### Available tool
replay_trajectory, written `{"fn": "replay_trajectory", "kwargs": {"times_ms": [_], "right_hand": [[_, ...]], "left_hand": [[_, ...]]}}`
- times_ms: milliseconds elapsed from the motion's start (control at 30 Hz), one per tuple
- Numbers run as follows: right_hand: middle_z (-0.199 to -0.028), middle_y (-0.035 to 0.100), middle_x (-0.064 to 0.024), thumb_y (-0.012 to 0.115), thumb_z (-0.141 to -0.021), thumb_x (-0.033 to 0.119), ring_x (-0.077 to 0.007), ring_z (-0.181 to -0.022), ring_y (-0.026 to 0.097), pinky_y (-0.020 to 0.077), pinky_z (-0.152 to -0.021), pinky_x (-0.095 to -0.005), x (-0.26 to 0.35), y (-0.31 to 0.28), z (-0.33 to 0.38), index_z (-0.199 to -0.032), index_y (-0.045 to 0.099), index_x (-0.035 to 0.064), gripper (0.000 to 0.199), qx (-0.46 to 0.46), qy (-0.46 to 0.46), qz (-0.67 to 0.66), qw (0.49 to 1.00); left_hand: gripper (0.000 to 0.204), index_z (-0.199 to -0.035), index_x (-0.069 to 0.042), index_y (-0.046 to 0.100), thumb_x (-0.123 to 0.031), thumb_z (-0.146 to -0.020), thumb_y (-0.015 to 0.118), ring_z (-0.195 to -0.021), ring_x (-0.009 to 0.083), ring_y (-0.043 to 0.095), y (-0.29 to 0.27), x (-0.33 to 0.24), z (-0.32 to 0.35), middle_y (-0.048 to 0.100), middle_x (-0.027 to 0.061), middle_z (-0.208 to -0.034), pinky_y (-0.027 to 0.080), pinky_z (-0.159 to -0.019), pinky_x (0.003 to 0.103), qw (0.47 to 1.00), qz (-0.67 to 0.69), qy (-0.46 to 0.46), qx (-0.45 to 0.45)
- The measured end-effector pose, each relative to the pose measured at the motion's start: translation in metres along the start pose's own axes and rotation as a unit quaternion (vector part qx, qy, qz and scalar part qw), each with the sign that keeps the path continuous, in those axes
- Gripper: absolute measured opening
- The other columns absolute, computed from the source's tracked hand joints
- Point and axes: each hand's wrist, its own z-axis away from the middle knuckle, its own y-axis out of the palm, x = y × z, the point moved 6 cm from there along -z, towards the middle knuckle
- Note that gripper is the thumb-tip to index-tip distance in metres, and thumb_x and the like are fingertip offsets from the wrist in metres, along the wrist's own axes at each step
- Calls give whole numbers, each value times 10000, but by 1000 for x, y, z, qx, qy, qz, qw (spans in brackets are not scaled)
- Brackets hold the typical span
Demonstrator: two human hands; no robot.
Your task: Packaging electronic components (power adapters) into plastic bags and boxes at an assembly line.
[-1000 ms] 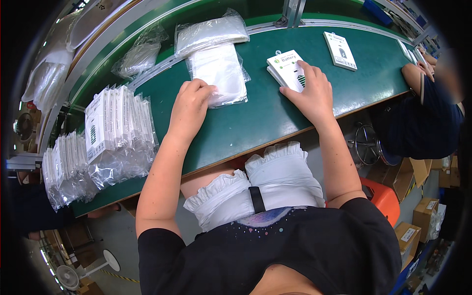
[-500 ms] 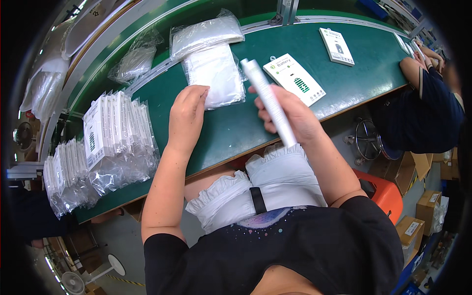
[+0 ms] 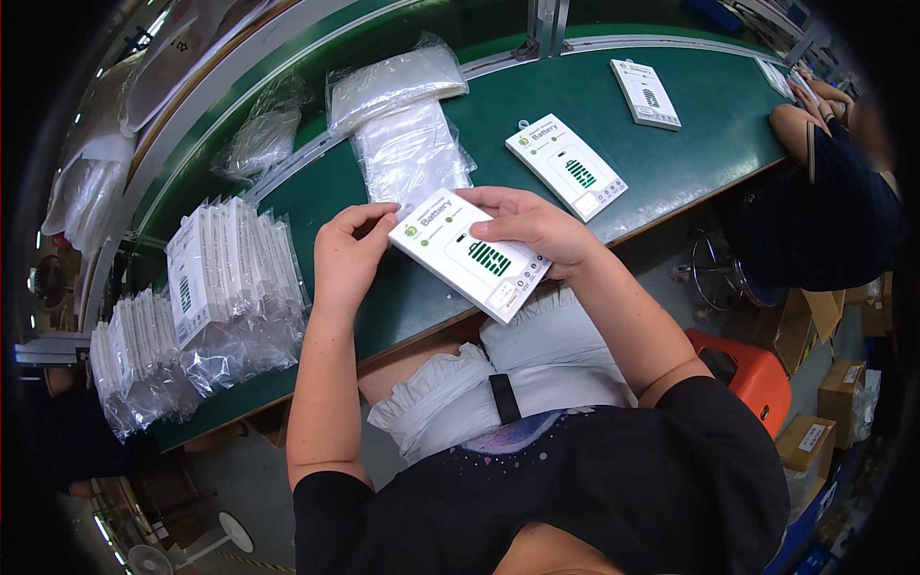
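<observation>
My right hand [image 3: 537, 230] grips a thin white battery box [image 3: 471, 257] with a green battery picture, thumb on its front face and fingers behind. The box is tilted above the table's near edge, front face up. At its upper left corner is my left hand [image 3: 353, 251], thumb and forefinger pinched together near the hang tab. What lies between those fingertips is too small to make out. Just beyond, a stack of clear plastic bags [image 3: 407, 149] lies flat on the green table [image 3: 331, 187], its near end hidden by the box.
Two more battery boxes [image 3: 567, 165] [image 3: 647, 93] lie to the right. Bagged boxes [image 3: 235, 278] stand in rows at the left. A crumpled clear bag [image 3: 264, 139] sits behind. Another person [image 3: 815, 201] works at the far right, near a stool [image 3: 714, 268].
The box in my right hand was edge-on; it has turned front face up and moved left to my left hand. My left hand has drawn slightly nearer, off the bag stack.
</observation>
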Motion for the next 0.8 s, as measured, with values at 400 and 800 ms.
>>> {"fn": "replay_trajectory", "kwargs": {"times_ms": [400, 800], "right_hand": [[-870, 616, -101, 641, -845, 100, -102, -769, 617, 502, -662, -214, -6, -5, 3, -993, 489, -16, 242, -243, -145, 110, 953], [-854, 622, -41, 727, -790, 170, -68, -733, 564, 469, -642, -224, -15, 17, 9, -1028, 568, -15, 341, -137, -125, 223, 957]], "left_hand": [[200, -979, 26, 637, 33, -781, 609, -701, 164, 596, 13, -56, 34, 610, 101, -790, 473, -660, 272, 962, -126, 241, 19], [341, -1218, 49, 456, -80, -911, 530, -1051, 202, 573, 32, -10, 43, 570, 134, -1163, 457, -911, 330, 875, 476, -87, -2]]}}
